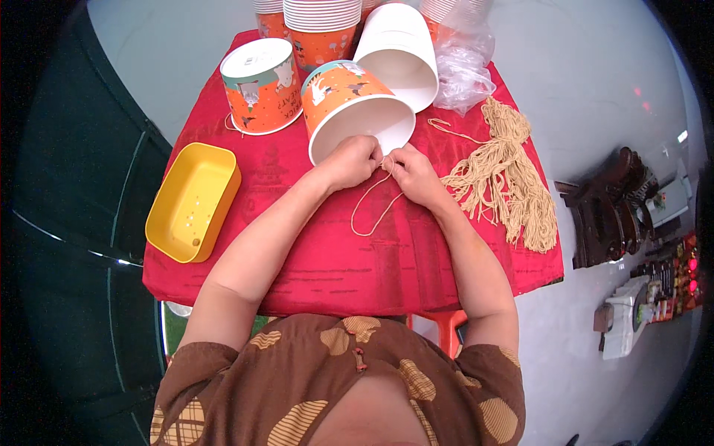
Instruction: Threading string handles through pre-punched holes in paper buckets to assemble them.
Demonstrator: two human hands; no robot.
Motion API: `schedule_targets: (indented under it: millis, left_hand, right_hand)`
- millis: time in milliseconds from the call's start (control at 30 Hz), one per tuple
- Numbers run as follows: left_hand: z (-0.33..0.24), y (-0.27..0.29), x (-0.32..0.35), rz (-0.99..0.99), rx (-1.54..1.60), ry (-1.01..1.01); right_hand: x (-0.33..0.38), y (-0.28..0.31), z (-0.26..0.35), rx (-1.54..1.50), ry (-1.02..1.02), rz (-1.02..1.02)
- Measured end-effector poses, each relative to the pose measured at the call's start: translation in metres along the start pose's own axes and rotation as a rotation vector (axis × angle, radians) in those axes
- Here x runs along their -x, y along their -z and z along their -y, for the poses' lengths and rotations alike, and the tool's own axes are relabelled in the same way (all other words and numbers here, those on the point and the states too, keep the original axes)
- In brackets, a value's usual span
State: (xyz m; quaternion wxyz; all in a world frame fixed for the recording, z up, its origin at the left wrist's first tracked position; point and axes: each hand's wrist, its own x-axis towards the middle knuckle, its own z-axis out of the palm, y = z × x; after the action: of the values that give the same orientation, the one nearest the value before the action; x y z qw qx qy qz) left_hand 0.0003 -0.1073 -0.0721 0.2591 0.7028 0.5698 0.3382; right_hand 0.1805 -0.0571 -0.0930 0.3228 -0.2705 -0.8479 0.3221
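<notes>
An orange paper bucket (346, 88) with printed figures lies on its side, its white-rimmed mouth facing me. At the near edge of that rim, my left hand (352, 162) and my right hand (416, 175) meet with pinched fingers. Between them they grip a thin beige cord (361, 233), which hangs in a loose loop over the red cloth. Whether the cord passes through the rim is hidden by my fingers. Right of my right hand lies a thick bundle of the same beige cords (513, 175), one end straggling toward the buckets.
A yellow plastic tub (229, 186) with small white bits and one brown piece stands left on the red tablecloth (327, 279). Behind are an upside-down orange bucket (262, 100), nested bucket stacks (323, 44), white nested buckets (398, 52) on their side and a crumpled clear plastic bag (462, 70).
</notes>
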Motion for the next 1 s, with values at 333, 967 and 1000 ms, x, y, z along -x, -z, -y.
schedule_targets:
  millis: [333, 967, 1000]
  left_hand:
    - [-0.008, -0.011, 0.006, -0.087, -0.21, -0.054]
    - [-0.005, -0.005, 0.001, -0.075, 0.002, 0.003]
    - [-0.004, -0.005, 0.002, -0.076, 0.002, 0.004]
  right_hand:
    - [0.0, 0.001, 0.0, -0.043, -0.048, -0.016]
    - [0.005, -0.022, 0.019, 0.003, -0.182, -0.309]
    - [0.004, -0.022, 0.022, 0.002, -0.181, -0.307]
